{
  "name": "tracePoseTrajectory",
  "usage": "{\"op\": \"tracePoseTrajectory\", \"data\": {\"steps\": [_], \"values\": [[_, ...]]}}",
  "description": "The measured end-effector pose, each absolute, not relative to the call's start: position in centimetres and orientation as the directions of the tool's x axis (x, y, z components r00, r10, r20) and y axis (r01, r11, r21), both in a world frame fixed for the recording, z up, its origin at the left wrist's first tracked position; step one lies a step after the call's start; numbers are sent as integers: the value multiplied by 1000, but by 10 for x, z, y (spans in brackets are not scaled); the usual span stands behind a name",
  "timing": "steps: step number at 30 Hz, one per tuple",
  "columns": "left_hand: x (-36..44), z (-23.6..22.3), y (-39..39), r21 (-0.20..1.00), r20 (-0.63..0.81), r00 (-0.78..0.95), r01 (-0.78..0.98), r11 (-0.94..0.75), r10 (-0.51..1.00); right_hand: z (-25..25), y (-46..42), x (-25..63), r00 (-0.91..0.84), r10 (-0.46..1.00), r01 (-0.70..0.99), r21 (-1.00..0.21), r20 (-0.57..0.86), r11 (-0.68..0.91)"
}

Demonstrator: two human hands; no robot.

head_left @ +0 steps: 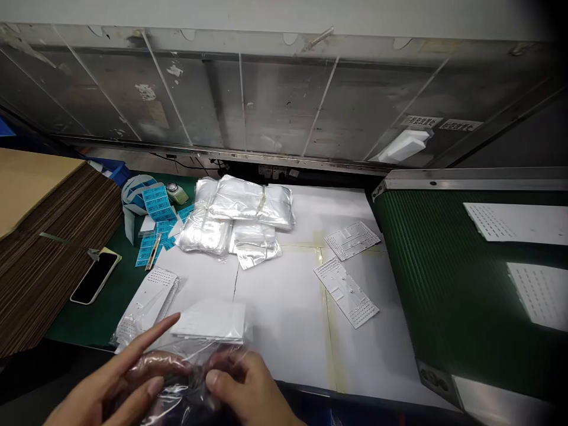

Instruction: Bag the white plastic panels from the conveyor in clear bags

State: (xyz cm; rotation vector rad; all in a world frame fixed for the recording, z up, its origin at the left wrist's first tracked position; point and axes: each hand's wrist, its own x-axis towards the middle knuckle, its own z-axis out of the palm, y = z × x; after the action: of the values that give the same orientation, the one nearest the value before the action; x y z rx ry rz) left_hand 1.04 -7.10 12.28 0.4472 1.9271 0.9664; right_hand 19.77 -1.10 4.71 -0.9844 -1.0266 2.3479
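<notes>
My left hand (110,387) and my right hand (242,384) both grip a crumpled clear plastic bag (177,384) at the near edge of the bench, with some fingers showing through the film. A white perforated plastic panel (208,319) lies just beyond my hands, and its near end seems to sit in the bag's mouth. Left of it, another white panel (146,305) lies inside a clear sleeve. Two more perforated panels (352,239) (346,293) lie apart on the white sheet (288,313), out of reach of my fingers.
Bundled clear bags (239,207) sit at the back of the bench, beside blue label sheets (155,204), a utility knife (153,251) and a small bottle (177,194). A phone (94,278) lies left. A green conveyor belt (465,284) carrying white sheets runs along the right.
</notes>
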Motion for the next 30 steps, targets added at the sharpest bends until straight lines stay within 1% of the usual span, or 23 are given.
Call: {"op": "tracePoseTrajectory", "data": {"steps": [1,2,3,4,5,6,8,10,12,13,15,17,18,19,21,23,24,25,26,27,28,29,30], "values": [[6,113,-75,782,-536,-500,9,623,680,32,-11,194,-609,701,-18,-878,-370,-479],[2,100,-78,789,-505,-455,101,606,733,16,-10,189,-574,782,38,-962,-241,-269],[-4,86,-80,791,-472,-400,200,578,785,-2,-8,183,-575,812,81,-995,-100,-65],[-12,70,-82,792,-412,-367,307,527,834,-21,-6,177,-596,803,106,-991,5,84],[-20,52,-82,783,-333,-338,421,458,880,-39,-3,170,-624,780,120,-979,53,162],[-29,34,-83,757,-256,-294,531,380,921,-56,1,164,-645,762,131,-975,53,178],[-48,-4,-85,671,-108,-147,719,181,983,-84,8,152,-656,754,148,-985,-34,85],[-63,-38,-88,543,41,-94,838,56,995,-102,13,142,-651,748,139,-989,-131,-51],[-71,-65,-89,470,166,-97,883,8,981,-109,15,136,-670,714,91,-977,-203,-193],[-71,-75,-89,464,210,-122,886,11,970,-109,15,134,-687,686,56,-959,-240,-279],[-68,-88,-88,499,263,-211,865,54,941,-106,16,130,-727,619,-20,-892,-296,-451],[-61,-94,-86,562,265,-326,817,129,908,-103,22,124,-756,562,-85,-802,-335,-592],[-57,-95,-85,597,241,-381,783,173,893,-104,27,118,-758,545,-108,-756,-357,-645],[-54,-96,-84,635,194,-434,739,225,880,-105,33,111,-751,535,-122,-715,-388,-689],[-49,-97,-82,715,43,-523,611,339,851,-109,45,93,-710,530,-133,-650,-464,-748],[-45,-96,-80,803,-83,-628,417,425,773,-114,52,73,-644,549,-144,-621,-532,-771],[-44,-96,-79,849,-131,-704,283,446,698,-116,52,65,-611,565,-152,-618,-555,-771],[-44,-95,-79,892,-193,-769,121,435,609,-117,51,60,-580,584,-161,-623,-568,-766],[-44,-95,-78,912,-291,-802,-69,404,521,-117,47,57,-554,603,-167,-633,-574,-756],[-44,-94,-76,889,-423,-786,-263,375,452,-117,41,56,-535,618,-164,-647,-576,-745],[-45,-93,-74,827,-553,-726,-421,372,409,-117,35,57,-523,626,-149,-661,-578,-735],[-45,-92,-70,755,-654,-645,-521,398,396,-116,29,60,-515,627,-119,-675,-585,-728],[-44,-91,-65,700,-713,-579,-562,441,395,-114,25,64,-505,622,-80,-685,-598,-724]]}}
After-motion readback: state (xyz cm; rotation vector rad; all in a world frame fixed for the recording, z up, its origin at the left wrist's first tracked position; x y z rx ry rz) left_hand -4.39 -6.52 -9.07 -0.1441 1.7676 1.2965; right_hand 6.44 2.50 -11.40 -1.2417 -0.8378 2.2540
